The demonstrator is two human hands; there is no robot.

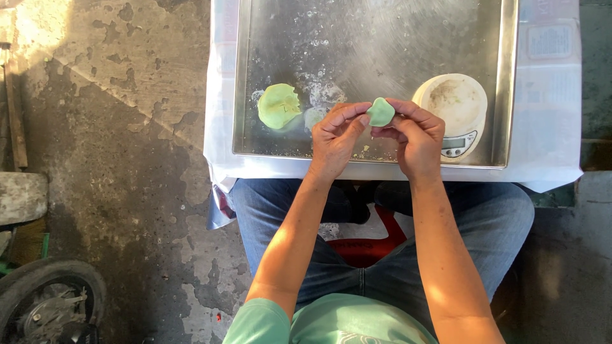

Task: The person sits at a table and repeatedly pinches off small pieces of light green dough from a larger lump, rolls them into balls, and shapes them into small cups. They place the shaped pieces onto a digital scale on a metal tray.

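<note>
I'm pinching a green dough piece [380, 112] between both hands — left hand [336, 137], right hand [417, 135]. It's hovering over the tray [508, 76] — the dough lump [278, 106] is lying to the left.

Metal tray [503, 76] — far edge cut off; tyre [38, 280] partly cropped.

Pale green dough piece [381, 112], silver tray [507, 83], white round scale [454, 102], blue jeans [484, 216].

Round white scale [454, 109] on steel tray [507, 83], tyre [44, 280] on stained concrete floor [127, 159]
</note>
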